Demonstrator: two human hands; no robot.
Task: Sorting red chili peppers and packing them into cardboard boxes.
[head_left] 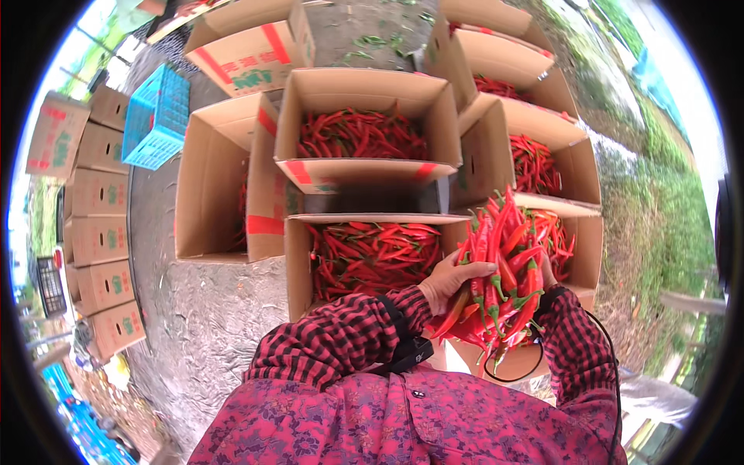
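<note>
My left hand [446, 283] and my right hand [547, 267] are wrapped round a large bunch of long red chili peppers [500, 260] with green stems, held low over the lower right cardboard box [589, 240], which also has chilies in it. Much of my right hand is hidden behind the bunch. Just left of the bunch is a cardboard box [298, 263] full of red chilies [368, 252]. Checked sleeves cover both my forearms.
More chili boxes stand ahead [372, 167] and at right [577, 167]. An open box [213, 186] stands at left, beside a blue plastic crate [155, 116]. Stacked cartons [97, 240] line the far left. Grass [651, 217] borders the right side.
</note>
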